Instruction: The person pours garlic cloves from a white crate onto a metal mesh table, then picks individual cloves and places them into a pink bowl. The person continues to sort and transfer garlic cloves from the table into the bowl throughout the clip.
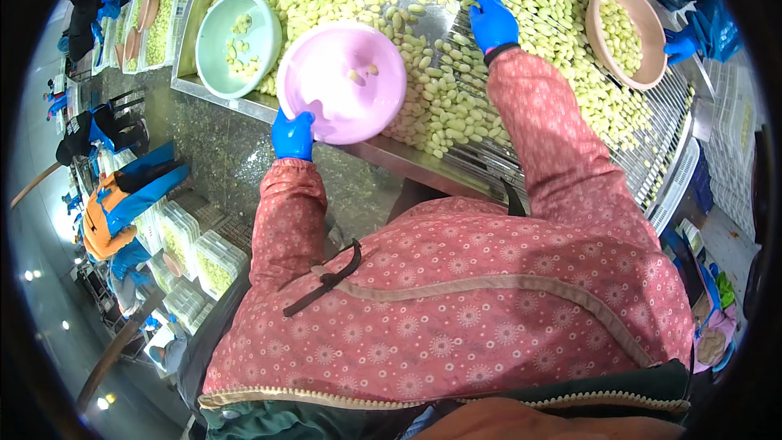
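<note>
My left hand [294, 135], in a blue glove, grips the near rim of a pink plastic bowl [342, 104]; a few small pieces lie inside it. My right hand [493, 21], also blue-gloved, is over the loose green grapes [562, 43], fingers partly spread; whether its fingertips touch any grape cannot be told. The grapes cover much of a metal sorting table with a slatted section [663, 110]. Left of the pink bowl, a mint-green bowl [211, 43] holds several grapes.
At the right, a co-worker's gloved hand [681, 46] touches a peach-coloured bowl [654, 30] of grapes. The table's metal edge [415, 162] runs before me. Plastic crates of grapes [214, 263] stand on the floor at the left, near a person in orange [101, 220].
</note>
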A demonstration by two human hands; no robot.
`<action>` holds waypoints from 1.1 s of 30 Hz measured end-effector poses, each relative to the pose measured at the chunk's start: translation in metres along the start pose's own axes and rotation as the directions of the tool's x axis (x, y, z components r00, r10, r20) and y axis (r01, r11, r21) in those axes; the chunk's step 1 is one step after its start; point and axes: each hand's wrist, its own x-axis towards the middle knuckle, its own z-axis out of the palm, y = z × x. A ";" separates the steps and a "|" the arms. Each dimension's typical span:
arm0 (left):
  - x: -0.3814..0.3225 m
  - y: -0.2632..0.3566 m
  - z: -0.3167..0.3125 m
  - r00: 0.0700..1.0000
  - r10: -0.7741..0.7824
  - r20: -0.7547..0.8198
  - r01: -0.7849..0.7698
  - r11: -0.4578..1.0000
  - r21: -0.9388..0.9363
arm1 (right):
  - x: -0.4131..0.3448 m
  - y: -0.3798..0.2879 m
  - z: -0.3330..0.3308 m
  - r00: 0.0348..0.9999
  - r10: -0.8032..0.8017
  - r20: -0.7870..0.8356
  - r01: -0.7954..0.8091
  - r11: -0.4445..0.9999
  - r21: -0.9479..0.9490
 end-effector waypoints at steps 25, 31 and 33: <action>-0.036 0.032 -0.075 0.986 -0.087 -0.141 0.071 0.991 -0.114 | 0.001 -0.019 0.094 0.953 -0.024 0.301 0.057 0.993 -0.100; -0.051 0.040 -0.065 0.995 -0.079 -0.065 0.065 0.981 -0.183 | -0.010 -0.078 0.040 0.651 -0.155 0.743 -0.574 0.540 0.615; -0.056 0.041 -0.057 0.986 -0.149 -0.071 0.136 0.978 -0.157 | 0.001 -0.099 0.054 0.693 -0.280 0.664 -0.406 0.610 0.681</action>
